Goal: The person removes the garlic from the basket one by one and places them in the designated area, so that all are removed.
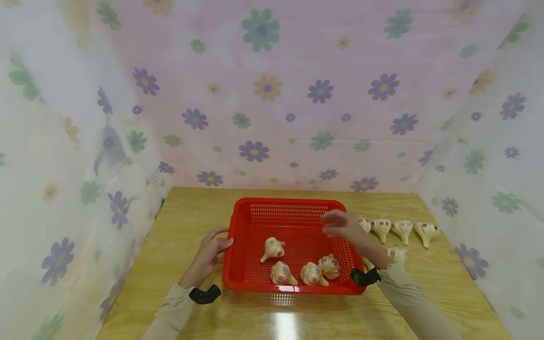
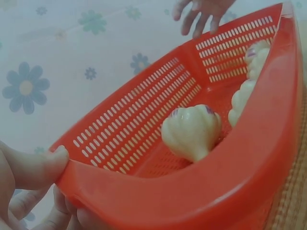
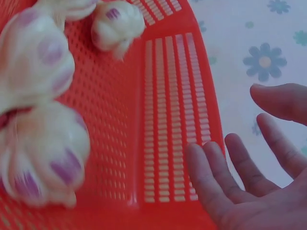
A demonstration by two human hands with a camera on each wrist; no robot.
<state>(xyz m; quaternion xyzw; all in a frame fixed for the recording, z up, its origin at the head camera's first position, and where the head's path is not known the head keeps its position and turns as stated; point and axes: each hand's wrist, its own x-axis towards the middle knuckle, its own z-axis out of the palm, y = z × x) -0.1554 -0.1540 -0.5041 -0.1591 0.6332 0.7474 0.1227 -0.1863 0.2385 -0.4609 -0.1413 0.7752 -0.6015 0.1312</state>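
A red plastic basket (image 1: 265,231) with slotted sides stands on the table. Several garlic bulbs (image 1: 274,248), whitish with purple patches, lie inside it, mostly along the near side. My left hand (image 1: 209,255) grips the basket's left rim, its thumb (image 2: 58,160) on the edge and the other fingers below. Over the basket's right side hovers my right hand (image 1: 346,230), holding nothing. In the right wrist view its fingers (image 3: 244,158) are spread and slightly bent, overlapping the slotted wall.
More garlic bulbs (image 1: 402,230) sit on the wooden table (image 1: 182,222) to the right of the basket, several in a row, others nearer and partly hidden by my right forearm. A flower-printed cloth (image 1: 255,118) encloses the table's back and both sides.
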